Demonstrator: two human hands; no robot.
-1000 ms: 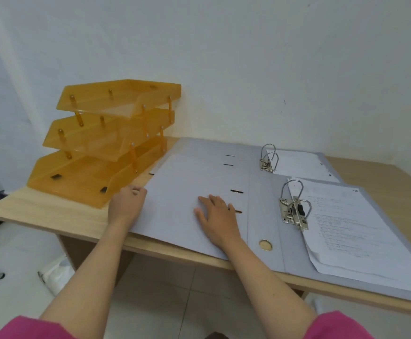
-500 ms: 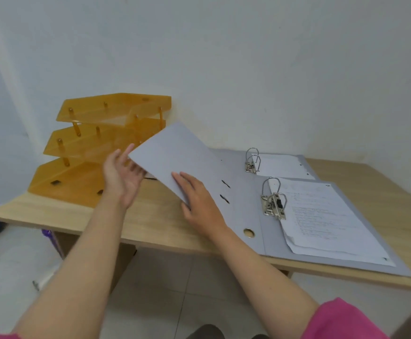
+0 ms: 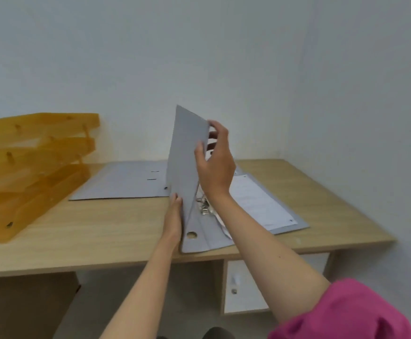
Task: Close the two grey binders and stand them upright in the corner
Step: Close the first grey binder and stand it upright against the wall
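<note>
Near grey binder at the front edge of the desk, front cover raised almost upright. Right hand pinches the cover's top free edge, thumb on the outer face, fingers curled behind. Left hand flat, fingers straight, pressed against the cover's outer face low by the spine. Second grey binder lies open flat behind, untouched, beside the orange trays

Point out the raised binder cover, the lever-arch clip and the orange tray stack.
raised binder cover point(image 3: 183, 167), head view, middle of the grey outer face.
lever-arch clip point(image 3: 204, 207), head view, metal base below the right wrist.
orange tray stack point(image 3: 28, 172), head view, side wall of the middle tier.
</note>
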